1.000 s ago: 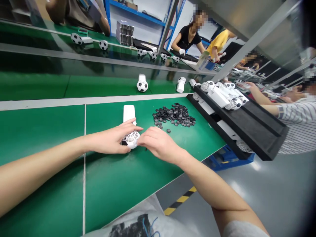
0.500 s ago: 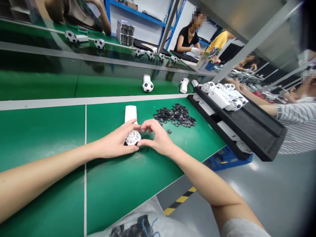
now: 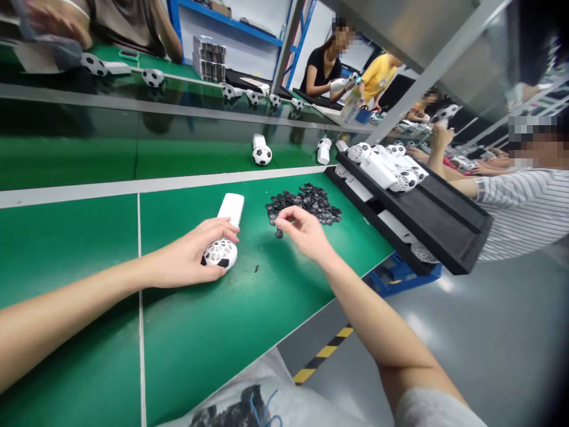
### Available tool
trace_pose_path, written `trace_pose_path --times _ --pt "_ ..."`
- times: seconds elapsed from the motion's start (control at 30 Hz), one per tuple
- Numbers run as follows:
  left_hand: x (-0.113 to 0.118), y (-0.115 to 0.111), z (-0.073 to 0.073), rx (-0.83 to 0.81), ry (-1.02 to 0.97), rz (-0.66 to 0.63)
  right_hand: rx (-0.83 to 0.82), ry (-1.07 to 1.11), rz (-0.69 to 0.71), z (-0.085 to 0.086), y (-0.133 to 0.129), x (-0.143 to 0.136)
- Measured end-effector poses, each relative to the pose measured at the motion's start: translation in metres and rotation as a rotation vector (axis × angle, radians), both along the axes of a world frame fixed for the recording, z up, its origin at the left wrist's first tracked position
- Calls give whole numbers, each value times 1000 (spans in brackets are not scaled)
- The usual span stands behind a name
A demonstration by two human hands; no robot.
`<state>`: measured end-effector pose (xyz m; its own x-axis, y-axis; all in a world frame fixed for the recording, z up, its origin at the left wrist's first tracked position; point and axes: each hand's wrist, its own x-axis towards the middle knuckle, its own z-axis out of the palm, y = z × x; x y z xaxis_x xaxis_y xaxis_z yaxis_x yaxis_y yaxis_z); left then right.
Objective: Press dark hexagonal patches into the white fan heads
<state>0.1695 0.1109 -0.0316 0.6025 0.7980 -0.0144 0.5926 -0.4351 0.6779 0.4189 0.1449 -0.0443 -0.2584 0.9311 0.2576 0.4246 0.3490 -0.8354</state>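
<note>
My left hand [image 3: 191, 252] curls round the ball end of a white soccer-ball device [image 3: 221, 253], whose white lattice shows a few black patches. Its flat white handle [image 3: 232, 207] points away from me on the green tabletop. To the right, my right hand [image 3: 299, 228] is held with thumb and fingertips together at the near left edge of a pile of small black pieces [image 3: 311, 201]. Whether a piece is between those fingertips is too small to tell. One small dark piece [image 3: 256, 268] lies on the table between my hands.
Black trays [image 3: 448, 219] holding more white ball devices are stacked at the right table edge. Beyond the pale strip, finished-looking ball devices [image 3: 262, 154] rest on a green surface. A person in a striped sleeve [image 3: 511, 184] is at the right, with other people farther back.
My right hand has left the ball device and moved right to the black pile. My left hand still holds the device, which is now tilted, with more black patches showing at its near side.
</note>
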Motion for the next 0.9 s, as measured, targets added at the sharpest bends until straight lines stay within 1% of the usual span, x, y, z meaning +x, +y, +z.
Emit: trace_pose_path --times 0.07,0.13,0.17,0.3,0.4,0.5,0.6,0.7,0.73,0.8,0.83,0.9 --pt "-1 -2 -2 38 26 112 81 -165 -116 0 4 20" --pt "-1 -4 -4 14 20 201 122 -325 -120 -2 4 30" --pt "-1 -4 -5 -7 9 210 135 -389 -93 -4 3 32" --pt "-6 -4 -2 -18 10 164 211 -624 34 -11 -1 24" --pt "-17 -3 5 -29 41 113 281 -785 104 -13 -2 17" --pt "-29 -3 14 -69 77 105 330 -867 120 -14 -1 15" --pt "-37 -4 19 -140 110 120 306 -776 65 -11 0 13" --pt "-39 -6 16 -122 110 139 205 -547 33 -3 -5 1" --pt "-39 -6 14 -100 106 147 157 -464 53 1 -8 -6" --pt "-39 -8 10 -75 104 149 76 -324 151 8 -15 -23" --pt "-38 -8 9 -78 104 142 56 -276 217 11 -19 -33" --pt "-39 -7 9 -96 97 121 70 -222 338 15 -24 -50"
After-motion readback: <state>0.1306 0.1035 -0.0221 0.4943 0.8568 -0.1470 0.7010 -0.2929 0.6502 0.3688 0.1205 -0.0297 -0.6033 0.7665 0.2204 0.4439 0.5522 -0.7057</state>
